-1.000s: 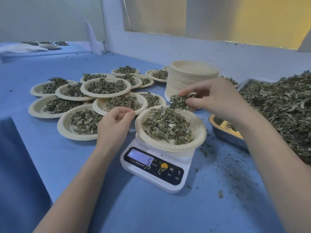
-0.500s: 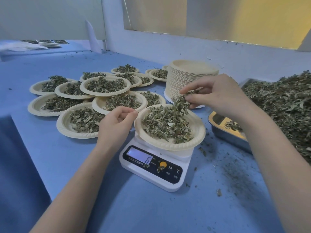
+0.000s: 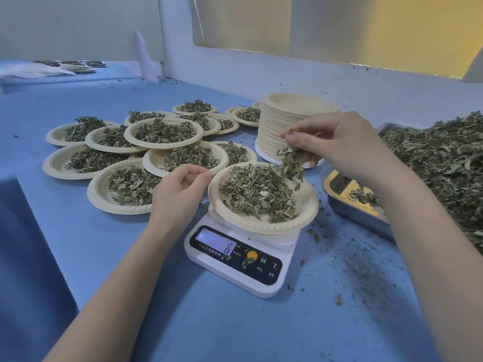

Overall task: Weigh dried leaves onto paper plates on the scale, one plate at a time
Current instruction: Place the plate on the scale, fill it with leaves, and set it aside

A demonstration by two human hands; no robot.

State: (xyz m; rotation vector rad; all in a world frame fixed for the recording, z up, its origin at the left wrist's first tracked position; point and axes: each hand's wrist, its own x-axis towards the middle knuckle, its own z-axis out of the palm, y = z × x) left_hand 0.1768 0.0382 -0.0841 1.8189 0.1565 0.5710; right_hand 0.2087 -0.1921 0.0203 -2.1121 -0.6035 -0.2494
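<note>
Head view: your right hand [image 3: 347,147] hangs above the far rim of the paper plate [image 3: 305,205] on the scale [image 3: 240,259], thumb and fingertips pressed together around a clump of dried leaves [image 3: 291,163] that trails down to just over the heap already on the plate. Your left hand [image 3: 177,194] sits just beside the plate's left rim, fingers curled in toward the thumb; whether they touch the rim, or pinch anything, cannot be told. The scale's display [image 3: 217,241] shows a 6.

Behind your right hand stands the stack of empty plates [image 3: 295,121], close to the pinched clump. To your right, the metal tray [image 3: 358,212] has its near corner just beside the scale, and the loose leaf pile [image 3: 444,163] spills high above it. To the left and behind, filled plates [image 3: 162,131] overlap one another, the nearest one lying against your left wrist. Blue table [image 3: 209,322] lies open in front of the scale, between your forearms, with leaf crumbs scattered toward the right.
</note>
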